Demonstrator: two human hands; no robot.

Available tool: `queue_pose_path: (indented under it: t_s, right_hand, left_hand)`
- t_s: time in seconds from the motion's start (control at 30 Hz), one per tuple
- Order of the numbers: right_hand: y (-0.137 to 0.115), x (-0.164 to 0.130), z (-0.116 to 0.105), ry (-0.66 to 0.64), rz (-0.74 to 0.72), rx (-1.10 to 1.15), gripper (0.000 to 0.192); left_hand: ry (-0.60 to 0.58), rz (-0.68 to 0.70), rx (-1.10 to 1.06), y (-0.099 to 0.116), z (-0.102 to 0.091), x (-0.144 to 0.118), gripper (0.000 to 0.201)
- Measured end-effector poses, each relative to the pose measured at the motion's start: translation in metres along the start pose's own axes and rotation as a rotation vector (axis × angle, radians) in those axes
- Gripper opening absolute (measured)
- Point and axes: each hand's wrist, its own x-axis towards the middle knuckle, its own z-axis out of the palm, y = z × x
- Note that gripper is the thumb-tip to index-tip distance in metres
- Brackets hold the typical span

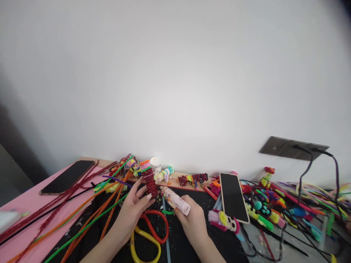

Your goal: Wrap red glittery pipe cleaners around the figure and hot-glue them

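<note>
Dark-red coiled pipe-cleaner spiral [150,183]: pinched in left hand [134,208] fingertips; right hand [192,219], at 3 o'clock, fingers wrapped round pale patterned glue stick [175,199] (tip toward spiral).

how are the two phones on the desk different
The black smartphone on the pink mat lies far left, away from both hands; the black smartphone with a pale case rim lies right, beside the right hand. The left one rests flat on bare mat; the right one sits among colourful pipe-cleaner pieces. Both screens are dark and face up.
</note>
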Motion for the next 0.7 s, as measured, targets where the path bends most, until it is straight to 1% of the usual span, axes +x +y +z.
queue_pose_path:
  t_s: [0.1,0.23,0.33,0.4,0.47,0.53,0.6,0.7]
  right_hand:
    - [-0.002,0.003,-0.004,-0.042,0.035,-0.161,0.013]
    - [-0.002,0.006,-0.005,-0.025,0.058,-0.361,0.036]
    - [0.000,0.006,-0.003,-0.035,0.105,-0.449,0.045]
    - [0.002,0.006,0.000,-0.026,0.113,-0.476,0.049]
    - [0.003,0.005,0.001,0.012,0.077,-0.452,0.052]
    - [0.001,0.005,0.000,0.040,-0.001,-0.356,0.048]
    - [-0.004,0.003,-0.001,0.025,-0.101,-0.213,0.038]
    - [-0.011,-0.001,-0.001,-0.024,-0.198,-0.060,0.023]
  left_hand:
    - [-0.004,0.009,0.021,0.000,0.000,0.001,0.077]
    - [0.038,0.050,0.090,-0.002,-0.004,0.005,0.079]
    - [0.089,0.124,0.167,-0.003,-0.007,0.007,0.079]
    - [0.099,0.165,0.201,-0.004,-0.007,0.008,0.078]
    - [0.090,0.185,0.226,-0.004,-0.006,0.007,0.079]
    - [0.076,0.182,0.264,-0.004,-0.004,0.005,0.080]
    - [0.057,0.159,0.314,-0.005,-0.002,0.002,0.079]
    - [-0.024,0.128,0.364,-0.007,0.001,-0.004,0.075]
